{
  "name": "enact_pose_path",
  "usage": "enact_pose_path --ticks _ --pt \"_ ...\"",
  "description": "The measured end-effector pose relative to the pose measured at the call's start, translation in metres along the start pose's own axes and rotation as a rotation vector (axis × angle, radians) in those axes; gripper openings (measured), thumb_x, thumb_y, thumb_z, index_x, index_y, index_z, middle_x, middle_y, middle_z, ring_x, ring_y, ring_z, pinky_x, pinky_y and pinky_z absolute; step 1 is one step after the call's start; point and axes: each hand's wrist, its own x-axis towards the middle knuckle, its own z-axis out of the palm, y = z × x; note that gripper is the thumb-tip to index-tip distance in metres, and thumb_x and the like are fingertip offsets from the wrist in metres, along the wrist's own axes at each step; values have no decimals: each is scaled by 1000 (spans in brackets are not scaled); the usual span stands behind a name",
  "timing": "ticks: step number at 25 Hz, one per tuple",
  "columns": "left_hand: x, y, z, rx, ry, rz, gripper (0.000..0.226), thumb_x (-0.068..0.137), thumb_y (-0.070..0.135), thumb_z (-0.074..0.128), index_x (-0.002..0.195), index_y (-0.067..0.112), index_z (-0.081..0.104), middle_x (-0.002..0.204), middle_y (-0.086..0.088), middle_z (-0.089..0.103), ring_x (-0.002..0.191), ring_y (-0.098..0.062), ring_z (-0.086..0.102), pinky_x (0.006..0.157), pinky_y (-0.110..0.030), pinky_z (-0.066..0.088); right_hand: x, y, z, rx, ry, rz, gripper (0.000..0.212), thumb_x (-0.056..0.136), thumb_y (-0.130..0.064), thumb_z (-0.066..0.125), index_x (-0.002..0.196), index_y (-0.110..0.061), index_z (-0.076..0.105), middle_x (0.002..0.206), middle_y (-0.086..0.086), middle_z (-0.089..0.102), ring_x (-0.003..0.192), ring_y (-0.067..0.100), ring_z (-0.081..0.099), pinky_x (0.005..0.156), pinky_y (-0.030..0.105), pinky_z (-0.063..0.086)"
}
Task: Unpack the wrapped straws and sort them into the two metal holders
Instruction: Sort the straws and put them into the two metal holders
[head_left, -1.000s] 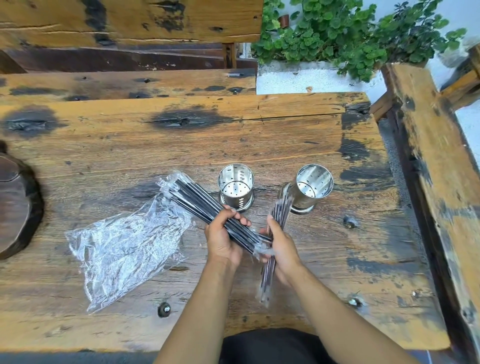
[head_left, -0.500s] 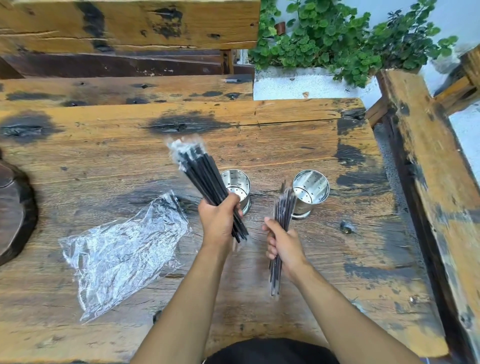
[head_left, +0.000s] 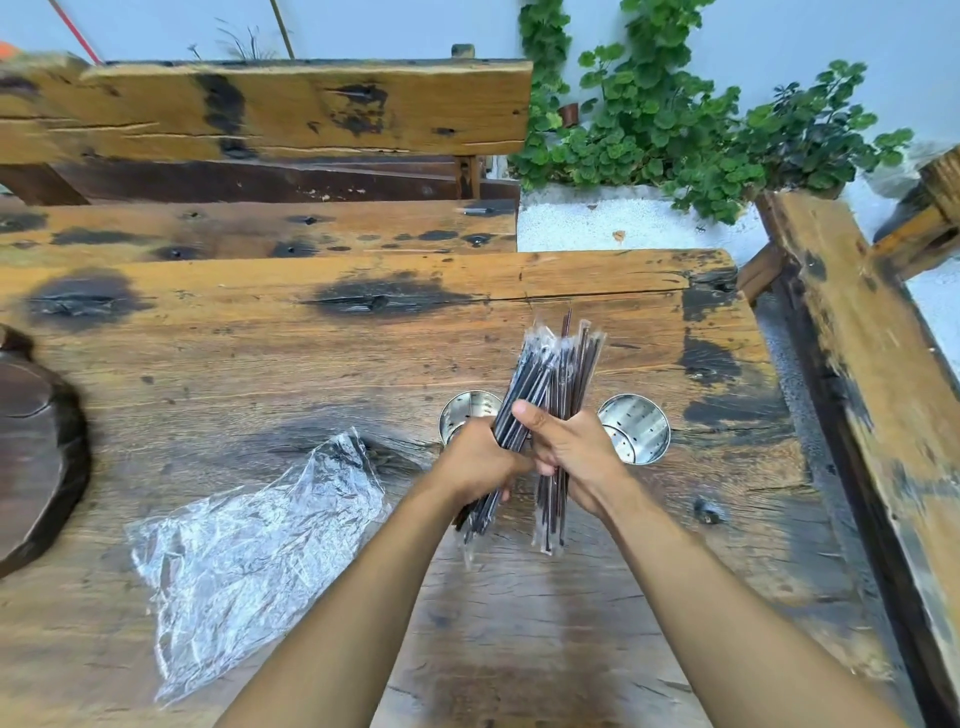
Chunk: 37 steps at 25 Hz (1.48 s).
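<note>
Head view, left to right: empty clear plastic bag (head_left: 249, 545) lies on wooden table (head_left: 208, 374). Left hand (head_left: 480, 462) grips one bundle of wrapped straws (head_left: 519, 405); right hand (head_left: 574, 452) grips a second bundle (head_left: 576, 364), both raised upright between left holder (head_left: 462, 410) and right holder (head_left: 636, 428).

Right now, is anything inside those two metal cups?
The right holder shows only its bare perforated wall, no straws. The left holder looks empty too, but the left hand covers its near half.
</note>
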Motion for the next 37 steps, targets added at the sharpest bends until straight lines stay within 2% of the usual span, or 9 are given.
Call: enact_pose_path --ticks 5,7,10,15,20,23,26,32,37 --pt "-14 -19 32 231 53 -91 64 77 23 76 135 8 53 75 -5 74 44 -3 61 36 -16 38 -7 30 1 -109 149 122 44 67 -43 91 45 -13 68 41 -1 35 36 17 31 43 27 34" --pt "-15 -22 35 211 0 -94 69 74 20 76 137 9 50 88 -9 75 60 -11 67 43 -20 48 -9 35 0 -113 194 137 41 73 -32 90 43 -13 68 41 -2 37 34 17 31 42 28 35" --pt "-13 -17 30 -21 -69 -63 60 60 3 76 118 7 61 82 -9 78 69 -18 71 64 -41 63 -9 32 -2 -156 209 110 43 79 -23 86 40 -17 68 38 -6 48 32 10 43 39 23 37" --pt "-4 -4 26 -117 -81 71 42 52 -2 77 91 14 72 73 3 77 73 -10 75 62 -25 58 -7 23 -4 -255 248 56 27 72 -24 87 61 -4 73 53 4 68 46 15 61 42 26 50" --pt "-12 -10 31 -236 -87 151 19 68 3 71 84 12 67 63 9 70 60 -5 65 56 -19 51 -10 11 -2 -312 156 -55 33 65 -46 93 72 -18 78 72 -2 79 65 8 74 58 25 57" --pt "-13 -5 18 -285 56 154 14 71 0 66 72 13 67 55 2 63 50 -11 57 50 -24 49 -8 -8 -2 -423 22 -210 63 59 -70 84 94 -17 79 85 -2 80 77 11 74 71 31 57" --pt "-4 7 -10 -381 315 175 12 72 5 69 68 14 64 56 -1 61 50 -14 57 49 -26 51 -5 -20 -4 -329 92 -292 74 64 -73 78 117 -22 74 68 -29 68 61 -8 66 61 13 48" --pt "25 34 -59 -520 666 238 19 72 10 76 88 5 65 75 -10 69 63 -14 68 59 -24 57 -1 18 -17 -210 290 -139 40 82 -58 77 101 -22 76 42 -19 45 43 0 42 59 27 37" --pt "43 25 -32 -434 644 269 16 74 18 82 75 16 67 63 10 68 60 -7 65 56 -25 56 -2 40 -26 -184 341 -105 23 89 -42 76 88 -19 76 47 -15 41 43 7 36 60 34 38"
